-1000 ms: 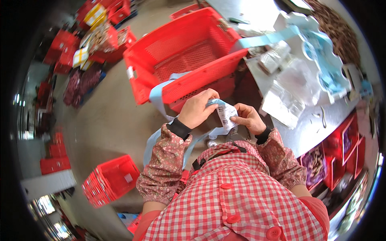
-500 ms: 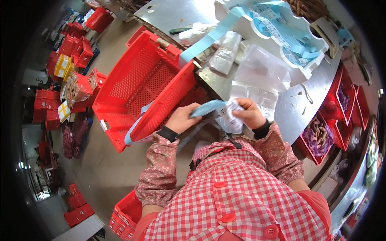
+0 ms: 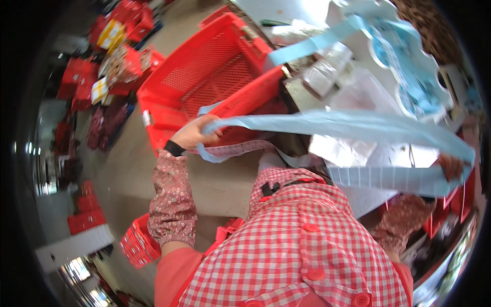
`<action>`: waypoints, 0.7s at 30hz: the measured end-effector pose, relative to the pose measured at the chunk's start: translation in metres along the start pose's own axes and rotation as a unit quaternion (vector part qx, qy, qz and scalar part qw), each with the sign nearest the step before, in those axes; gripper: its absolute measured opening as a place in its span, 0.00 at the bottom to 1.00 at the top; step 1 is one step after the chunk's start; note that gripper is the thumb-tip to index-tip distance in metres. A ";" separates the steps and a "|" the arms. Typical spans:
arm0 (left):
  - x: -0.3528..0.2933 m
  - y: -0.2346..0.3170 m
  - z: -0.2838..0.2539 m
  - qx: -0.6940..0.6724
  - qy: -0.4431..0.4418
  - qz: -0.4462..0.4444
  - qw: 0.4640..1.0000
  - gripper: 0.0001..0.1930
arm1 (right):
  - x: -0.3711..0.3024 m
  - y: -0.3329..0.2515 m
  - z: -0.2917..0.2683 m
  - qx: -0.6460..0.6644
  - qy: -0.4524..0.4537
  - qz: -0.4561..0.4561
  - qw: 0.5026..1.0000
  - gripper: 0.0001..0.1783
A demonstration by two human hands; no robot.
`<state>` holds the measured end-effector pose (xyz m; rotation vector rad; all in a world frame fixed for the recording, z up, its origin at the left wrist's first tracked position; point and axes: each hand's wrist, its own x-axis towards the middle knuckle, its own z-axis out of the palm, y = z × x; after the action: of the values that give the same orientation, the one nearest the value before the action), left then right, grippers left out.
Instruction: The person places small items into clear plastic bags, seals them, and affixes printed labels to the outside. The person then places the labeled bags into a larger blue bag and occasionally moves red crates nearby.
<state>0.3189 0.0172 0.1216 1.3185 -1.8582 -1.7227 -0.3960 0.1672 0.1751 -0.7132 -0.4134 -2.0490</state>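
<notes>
A long light-blue label strip [image 3: 312, 125] stretches across in front of me. My left hand [image 3: 197, 134] is closed around one part of it, beside the near wall of a red plastic crate [image 3: 153, 123]. Far to the right, my right hand [image 3: 450, 166] is blurred and grips the strip, which loops round it; its fingers are partly covered. Below, a lower band of the strip [image 3: 388, 179] runs back leftward from that hand. More strip hangs under my left hand and over the crate's wall.
A white scalloped-edge box [image 3: 353, 66] with more blue strip stands on the metal table. Clear plastic bags [image 3: 327, 69] lie beside it. Stacked red crates [image 3: 76, 82] fill the far left. A smaller red basket [image 3: 138, 243] sits at lower left.
My hands were close together over a bunched strip with white labels. They have moved wide apart, the right far to the right, pulling the strip out long. The view has shifted.
</notes>
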 end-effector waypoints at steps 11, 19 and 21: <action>-0.018 -0.200 -0.110 0.303 0.343 -0.399 0.794 0.51 | -0.055 -0.008 -0.023 -0.225 -0.021 0.287 0.931 0.26; -0.009 -0.221 -0.144 0.056 0.403 -0.218 0.887 0.17 | -0.060 0.055 0.000 -0.224 0.053 0.347 0.909 0.20; -0.030 -0.151 -0.118 -0.211 0.402 0.042 0.890 0.10 | -0.059 0.062 -0.001 -0.214 0.068 0.360 0.905 0.21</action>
<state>0.4844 -0.0162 0.0256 1.4222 -0.9865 -1.1525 -0.3187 0.1714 0.1381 -0.8195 0.3646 -1.4590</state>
